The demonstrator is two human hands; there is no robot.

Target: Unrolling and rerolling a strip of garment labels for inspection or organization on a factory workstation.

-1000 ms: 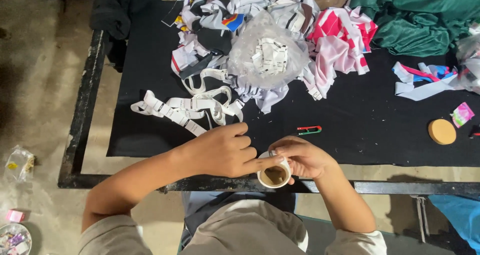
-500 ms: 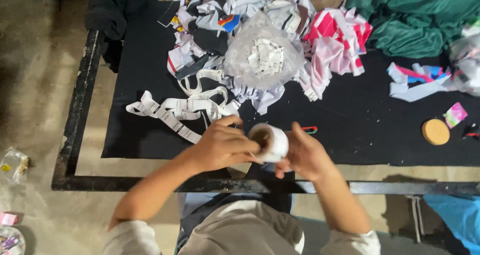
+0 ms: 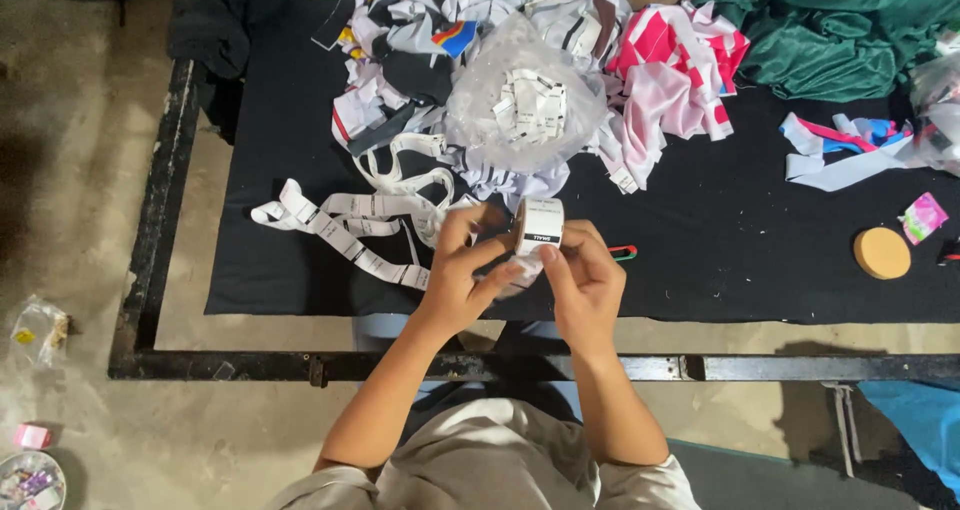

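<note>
Now the roll of white labels [image 3: 540, 226] is up off the table [image 3: 720, 270], turned on edge since a moment ago, both hands clamped on it — left hand [image 3: 465, 270], right hand [image 3: 585, 280] — loose label strip [image 3: 340, 225] lying beside.

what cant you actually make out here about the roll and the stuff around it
Head view only:
- roll of labels: its far side is hidden by the left hand and right hand.
- clear bag: contents blurred by the plastic.
- green cloth: cut off by the top edge.
- small red-green thing: too small to identify.
</note>
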